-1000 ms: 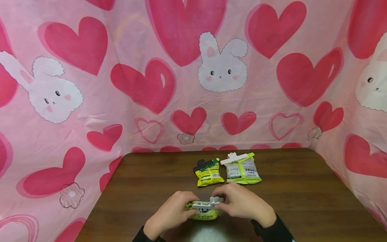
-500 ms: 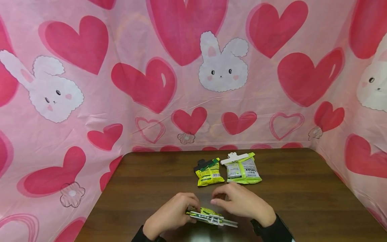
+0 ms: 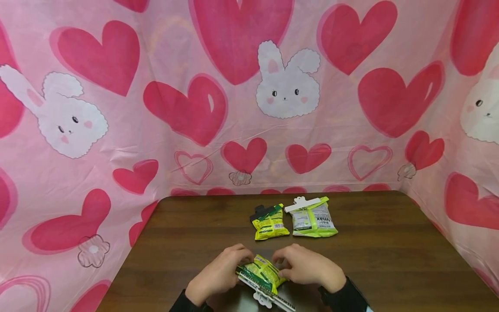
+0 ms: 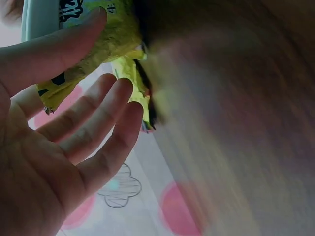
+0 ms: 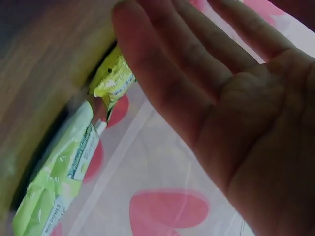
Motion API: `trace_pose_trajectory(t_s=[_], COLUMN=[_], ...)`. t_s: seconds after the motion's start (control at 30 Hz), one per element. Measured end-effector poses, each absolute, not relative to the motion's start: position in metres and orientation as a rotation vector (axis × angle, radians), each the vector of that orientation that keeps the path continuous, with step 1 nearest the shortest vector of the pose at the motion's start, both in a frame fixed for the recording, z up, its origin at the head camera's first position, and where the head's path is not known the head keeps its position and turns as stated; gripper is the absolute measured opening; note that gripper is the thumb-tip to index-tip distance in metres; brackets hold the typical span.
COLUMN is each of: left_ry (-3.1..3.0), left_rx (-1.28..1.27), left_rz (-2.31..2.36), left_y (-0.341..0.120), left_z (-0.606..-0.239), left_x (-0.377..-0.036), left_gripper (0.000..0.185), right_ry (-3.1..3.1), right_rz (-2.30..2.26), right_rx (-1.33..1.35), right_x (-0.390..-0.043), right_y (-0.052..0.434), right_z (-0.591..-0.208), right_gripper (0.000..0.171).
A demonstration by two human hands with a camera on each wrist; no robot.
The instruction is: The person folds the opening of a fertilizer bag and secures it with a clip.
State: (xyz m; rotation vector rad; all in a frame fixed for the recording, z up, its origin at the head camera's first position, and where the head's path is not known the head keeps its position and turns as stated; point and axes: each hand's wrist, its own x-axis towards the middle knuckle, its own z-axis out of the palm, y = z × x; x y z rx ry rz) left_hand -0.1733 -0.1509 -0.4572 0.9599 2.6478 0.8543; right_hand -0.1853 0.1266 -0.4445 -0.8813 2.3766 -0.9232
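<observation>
A small yellow-green snack packet [image 3: 262,271], closed by a white clip [image 3: 269,296], is held at the near table [image 3: 187,234] edge between the left hand [image 3: 216,277] and right hand [image 3: 308,268], fingers loosely curled on it. The packet is judged light, soft and crinkly; the stiff clip offers the firmest hold.

table [image 4: 236,123] blurred, left wrist | white clip [image 3: 269,297] partly under packet [image 3: 262,271]

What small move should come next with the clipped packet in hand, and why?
Probably set the packet down beside the two clipped packets farther back. Its clip looks attached, and the left hand and right hand both hold it just above the table.
</observation>
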Motion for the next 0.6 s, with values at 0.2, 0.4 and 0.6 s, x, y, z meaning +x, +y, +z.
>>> trace_pose_trajectory(t_s=[0.2, 0.4, 0.6], left_ry=[2.615, 2.545, 2.496], left_rx=[0.902, 0.842, 0.749], left_rz=[0.864, 0.838, 0.809], left_y=[-0.158, -0.162, -0.163], left_z=[-0.467, -0.468, -0.469], left_x=[-0.181, -0.185, -0.184], left_gripper=[0.049, 0.058, 0.066], right_ry=[2.388, 2.394, 2.361], right_rz=[-0.811, -0.75, -0.766], right_rx=[-0.872, -0.832, -0.841], right_x=[-0.185, -0.183, -0.182], right_y=[0.121, 0.117, 0.116], right_z=[-0.452, -0.452, -0.451], right_gripper=[0.011, 0.009, 0.009])
